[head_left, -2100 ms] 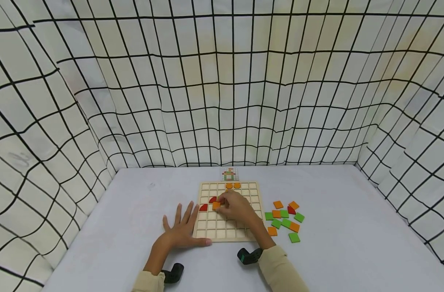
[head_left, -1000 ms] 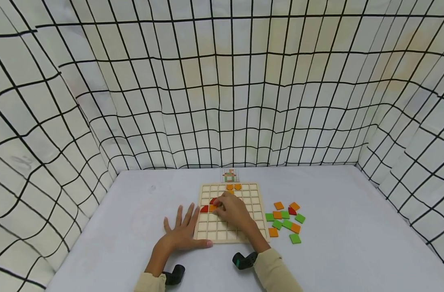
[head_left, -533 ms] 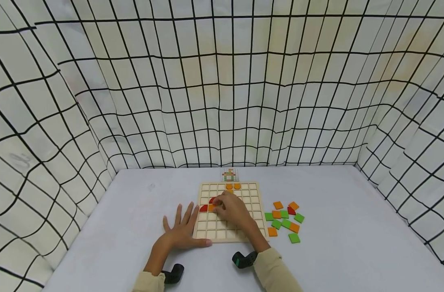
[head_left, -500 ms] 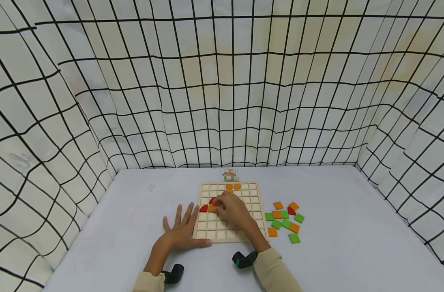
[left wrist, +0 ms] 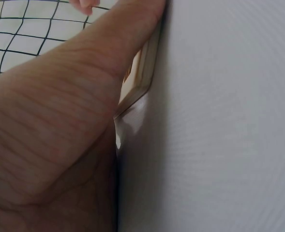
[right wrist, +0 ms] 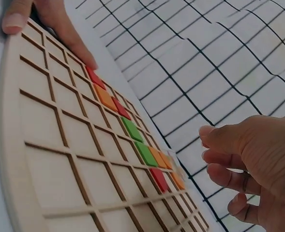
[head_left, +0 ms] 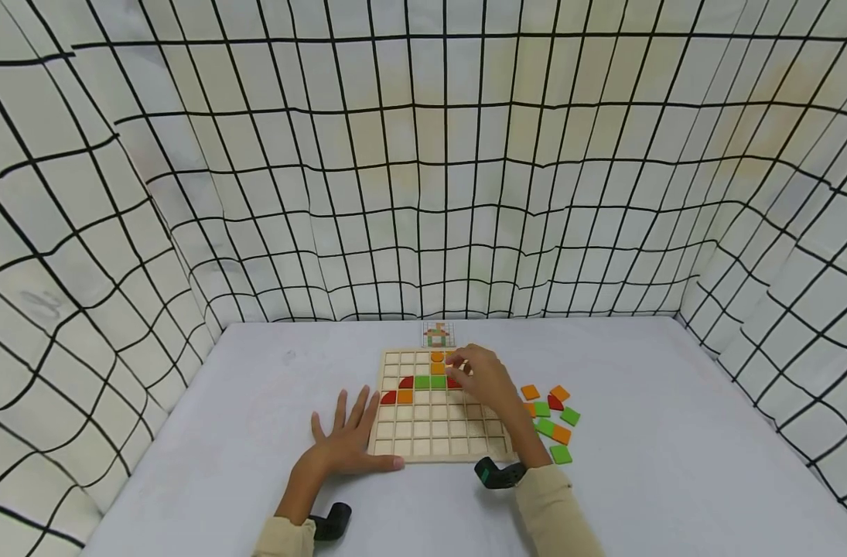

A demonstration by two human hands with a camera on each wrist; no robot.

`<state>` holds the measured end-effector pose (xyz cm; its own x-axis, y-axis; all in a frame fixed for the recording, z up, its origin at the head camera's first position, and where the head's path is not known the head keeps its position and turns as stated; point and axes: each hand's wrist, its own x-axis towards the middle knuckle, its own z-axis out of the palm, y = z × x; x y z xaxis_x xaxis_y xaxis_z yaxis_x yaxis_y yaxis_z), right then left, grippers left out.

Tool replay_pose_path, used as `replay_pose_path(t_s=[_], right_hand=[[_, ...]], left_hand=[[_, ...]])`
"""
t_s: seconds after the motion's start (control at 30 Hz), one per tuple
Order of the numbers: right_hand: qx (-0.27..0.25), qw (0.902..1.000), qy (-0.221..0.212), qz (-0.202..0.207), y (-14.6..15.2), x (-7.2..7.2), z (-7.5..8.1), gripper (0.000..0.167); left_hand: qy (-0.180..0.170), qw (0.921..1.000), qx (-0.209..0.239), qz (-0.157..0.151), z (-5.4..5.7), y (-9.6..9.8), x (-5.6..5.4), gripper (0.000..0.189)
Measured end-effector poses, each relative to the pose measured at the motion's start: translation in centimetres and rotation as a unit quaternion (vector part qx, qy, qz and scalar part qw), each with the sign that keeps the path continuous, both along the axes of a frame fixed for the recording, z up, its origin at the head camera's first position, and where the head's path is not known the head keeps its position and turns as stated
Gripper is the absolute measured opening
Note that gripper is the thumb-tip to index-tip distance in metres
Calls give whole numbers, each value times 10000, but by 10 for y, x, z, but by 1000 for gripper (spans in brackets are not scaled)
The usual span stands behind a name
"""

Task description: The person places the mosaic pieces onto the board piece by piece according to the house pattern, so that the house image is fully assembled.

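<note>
A wooden grid board [head_left: 430, 446] lies on the table. My left hand [head_left: 350, 447] is spread flat along its left edge, thumb at the front corner. In one row a red quarter-round tile [head_left: 389, 398] sits beside an orange square tile [head_left: 405, 396]. The row behind has two green square tiles [head_left: 430, 382] between red quarter-round tiles. Farther back are orange tiles [head_left: 438, 363], partly covered by my right hand [head_left: 484, 379]. That hand hovers over the board's right half; in the right wrist view its loosely bent fingers [right wrist: 224, 159] hold nothing.
Loose green, orange and red tiles [head_left: 561, 454] lie scattered right of the board, some behind my right forearm. A small pattern card [head_left: 438, 334] lies behind the board. Black-gridded white cloth [head_left: 458, 232] encloses the table's back and sides.
My right hand has let go of the orange square tile, now in the cell beside the red one. It has risen and moved right, uncovering the green tiles. The left hand stays put.
</note>
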<state>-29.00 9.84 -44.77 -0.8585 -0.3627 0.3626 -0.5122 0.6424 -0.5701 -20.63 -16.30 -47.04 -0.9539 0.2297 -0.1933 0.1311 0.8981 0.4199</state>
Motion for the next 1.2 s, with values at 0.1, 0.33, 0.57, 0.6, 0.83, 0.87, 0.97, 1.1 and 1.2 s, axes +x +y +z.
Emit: replay_pose_path(t_s=[0.1, 0.33, 0.57, 0.6, 0.83, 0.87, 0.97, 1.1, 1.2], right_hand=[[-149, 9995, -110, -266, 24, -1, 1, 16], [-161, 9960, -363, -800, 82, -6, -8, 16], [68, 9895, -1008, -1037, 119, -2, -13, 20], [103, 9885, -1101, -1030, 122, -2, -14, 20], [363, 9880, -1310, -728, 132, -3, -19, 22], [405, 9886, -1280, -679, 133, -3, -20, 22], [498, 9897, -1215, -567, 134, -4, -21, 23], [590, 9889, -1253, -531, 135, -3, -19, 19], [634, 9883, -1294, -492, 136, -3, -18, 17]], left_hand=[[-5, 10000, 41, 23, 1, 0, 0, 123], [47, 10000, 50, 65, -14, -3, -5, 129], [271, 9996, 61, 96, -25, -5, -9, 128], [278, 9995, 68, 95, -25, -5, -9, 128], [236, 9996, 130, 81, -22, -4, -7, 127], [233, 9996, 115, 80, -23, -4, -7, 128], [249, 9997, 48, 70, -27, -5, -10, 128], [221, 9997, -26, 50, -26, -5, -10, 129], [108, 9999, -31, 36, -17, -4, -6, 128]])
